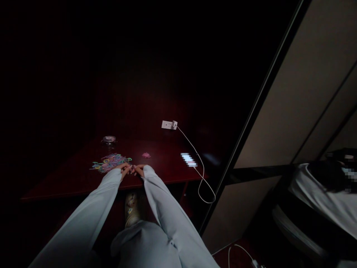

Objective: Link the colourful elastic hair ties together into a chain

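My left hand [125, 169] and my right hand [138, 170] meet near the front edge of the dark red table [164, 171]. The fingers of both are pinched close together, around something too small and dim to make out. Against my left hand lies a loose pile of thin, multicoloured bands [109, 163], which look like small elastic hair ties in pink, purple, yellow and green. Beyond my right hand sits a small separate heap of pink bands [146, 155].
A clear round container [109, 140] stands behind the big pile. To the right lies a lit phone [189, 159], its white cable [192, 146] running to a wall socket [167, 125] and looping over the table's edge. Sliding door panels [259, 141] rise at the right.
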{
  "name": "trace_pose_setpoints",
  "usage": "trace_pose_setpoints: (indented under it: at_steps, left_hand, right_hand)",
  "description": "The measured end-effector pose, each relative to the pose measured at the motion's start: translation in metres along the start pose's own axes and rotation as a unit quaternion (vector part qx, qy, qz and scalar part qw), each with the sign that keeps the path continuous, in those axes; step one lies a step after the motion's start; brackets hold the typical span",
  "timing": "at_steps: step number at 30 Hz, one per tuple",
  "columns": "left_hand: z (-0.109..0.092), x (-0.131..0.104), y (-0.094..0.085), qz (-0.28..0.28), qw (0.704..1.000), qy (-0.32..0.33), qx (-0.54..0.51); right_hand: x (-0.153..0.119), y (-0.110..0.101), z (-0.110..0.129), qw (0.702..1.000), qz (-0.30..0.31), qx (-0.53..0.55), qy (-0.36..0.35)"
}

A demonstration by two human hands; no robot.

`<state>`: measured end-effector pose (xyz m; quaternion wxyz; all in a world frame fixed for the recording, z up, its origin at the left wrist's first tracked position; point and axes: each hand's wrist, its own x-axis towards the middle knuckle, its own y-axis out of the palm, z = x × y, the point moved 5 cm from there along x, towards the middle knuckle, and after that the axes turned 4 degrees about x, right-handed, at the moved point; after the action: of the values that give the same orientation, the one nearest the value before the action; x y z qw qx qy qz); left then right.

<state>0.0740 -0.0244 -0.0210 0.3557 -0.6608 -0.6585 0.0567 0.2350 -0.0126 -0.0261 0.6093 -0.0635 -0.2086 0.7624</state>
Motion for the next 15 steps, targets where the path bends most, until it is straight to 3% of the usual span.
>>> trace_pose_setpoints:
  at_steps: [5, 8, 12, 15]
  left_hand:
    - [0.013, 0.011, 0.006, 0.039, 0.997, -0.058, 0.041]
    - [0.015, 0.014, 0.006, 0.036, 0.997, -0.056, 0.047]
    - [0.015, 0.012, 0.009, 0.016, 0.997, -0.055, 0.060]
    - [0.016, 0.010, 0.012, 0.002, 0.996, -0.054, 0.071]
  right_hand:
    - [0.000, -0.002, 0.003, 1.000, -0.006, -0.027, 0.002]
    - [0.004, -0.002, -0.001, 0.999, -0.020, -0.035, -0.013]
    - [0.011, -0.020, -0.003, 0.989, -0.133, -0.048, -0.037]
    - [0.013, -0.042, 0.004, 0.967, -0.224, -0.122, -0.027]
